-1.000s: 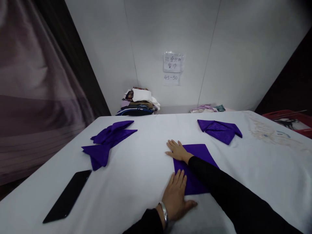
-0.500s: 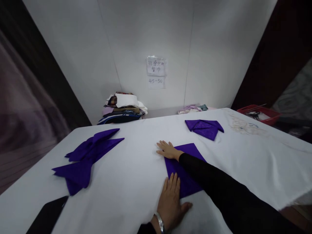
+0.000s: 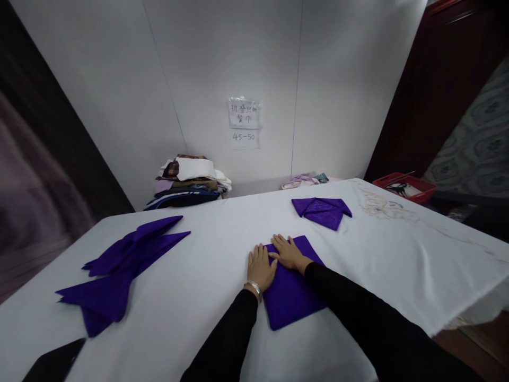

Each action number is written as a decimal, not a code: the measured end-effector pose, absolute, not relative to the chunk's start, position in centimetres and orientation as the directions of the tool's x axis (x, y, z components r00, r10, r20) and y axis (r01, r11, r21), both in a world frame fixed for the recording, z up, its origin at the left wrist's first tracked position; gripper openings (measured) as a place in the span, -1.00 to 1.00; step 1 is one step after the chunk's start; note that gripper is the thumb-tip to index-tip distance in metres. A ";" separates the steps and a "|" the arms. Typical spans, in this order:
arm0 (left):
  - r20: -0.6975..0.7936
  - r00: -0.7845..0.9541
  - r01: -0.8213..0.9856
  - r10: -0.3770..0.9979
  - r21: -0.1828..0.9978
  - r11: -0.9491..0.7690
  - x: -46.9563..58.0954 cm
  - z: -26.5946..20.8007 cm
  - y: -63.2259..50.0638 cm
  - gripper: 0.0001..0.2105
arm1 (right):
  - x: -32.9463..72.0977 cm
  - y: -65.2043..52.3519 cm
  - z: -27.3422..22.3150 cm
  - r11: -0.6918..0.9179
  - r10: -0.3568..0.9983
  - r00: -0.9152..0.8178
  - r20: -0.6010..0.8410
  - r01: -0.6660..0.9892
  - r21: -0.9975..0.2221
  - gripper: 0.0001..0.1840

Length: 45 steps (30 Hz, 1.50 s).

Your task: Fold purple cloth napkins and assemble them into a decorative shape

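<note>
In the head view, the purple cloth [image 3: 291,294] lies flat on the white worktop [image 3: 178,297], mostly nearer than both grips. The left hand [image 3: 261,269] rests at its far-left edge, the right hand [image 3: 289,253] along its far part; both are flat, unclenched.

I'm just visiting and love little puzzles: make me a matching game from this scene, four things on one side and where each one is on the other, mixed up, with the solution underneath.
Things
1. Square purple cloth
2. Silver bracelet
3. Red tray
4. Handwritten papers

Places
A. Fixed to the pale wall
B. Toward the picture's right side, near the dark red panel
C. Lying on the table, under the right hand
D. Worn at the wrist of the left hand

Right pairs: 1-C, 2-D, 3-B, 4-A
</note>
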State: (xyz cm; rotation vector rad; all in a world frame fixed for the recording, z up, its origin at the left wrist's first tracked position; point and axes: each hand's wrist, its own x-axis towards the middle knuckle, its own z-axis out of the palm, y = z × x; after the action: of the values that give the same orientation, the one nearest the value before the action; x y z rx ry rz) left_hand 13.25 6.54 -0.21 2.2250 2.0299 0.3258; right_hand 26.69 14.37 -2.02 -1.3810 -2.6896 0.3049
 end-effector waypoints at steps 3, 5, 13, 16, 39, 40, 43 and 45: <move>0.076 0.067 0.978 0.995 0.192 -0.080 13.0 -1.5 7.4 -0.36 | 27.1 14.7 -2.0 0.588 0.798 -0.602 0.012 0.775 -0.232 -0.23; 0.083 0.070 0.982 0.994 0.171 -0.083 12.8 -2.0 7.3 -0.34 | 28.3 15.1 -2.0 0.563 0.814 -0.580 -0.004 0.792 -0.236 -0.23; 0.062 0.048 0.988 0.997 0.143 -0.056 12.9 -1.8 7.3 -0.32 | 37.5 16.2 -1.2 0.275 0.949 -0.299 -0.098 0.939 -0.209 -0.26; 0.062 0.048 0.987 0.997 0.153 -0.057 12.9 -1.8 7.3 -0.33 | 38.1 14.1 -0.4 0.223 0.962 -0.251 -0.109 0.950 -0.218 -0.26; 0.165 0.558 0.767 0.813 0.271 -0.581 12.4 0.2 -5.7 -0.55 | 41.4 1.2 -0.6 0.490 0.839 -0.544 -0.030 0.777 -0.395 -0.30; 0.181 0.544 0.782 0.820 0.247 -0.573 12.7 0.0 -5.5 -0.57 | 41.2 1.0 -0.4 0.518 0.821 -0.571 -0.020 0.759 -0.395 -0.30; 0.241 0.525 0.804 0.816 0.175 -0.568 13.2 -0.7 -4.7 -0.63 | 40.5 0.4 0.1 0.603 0.759 -0.650 0.009 0.699 -0.384 -0.28; 0.287 0.520 0.807 0.804 0.142 -0.573 12.8 -1.1 -4.0 -0.67 | 39.7 0.2 0.1 0.641 0.730 -0.683 0.028 0.669 -0.376 -0.30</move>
State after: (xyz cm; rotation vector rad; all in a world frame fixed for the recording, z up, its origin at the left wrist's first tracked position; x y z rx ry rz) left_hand 12.84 -4.02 -1.06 2.7467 1.4557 0.5115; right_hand 39.74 0.16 0.14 -1.1545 -2.6817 0.5066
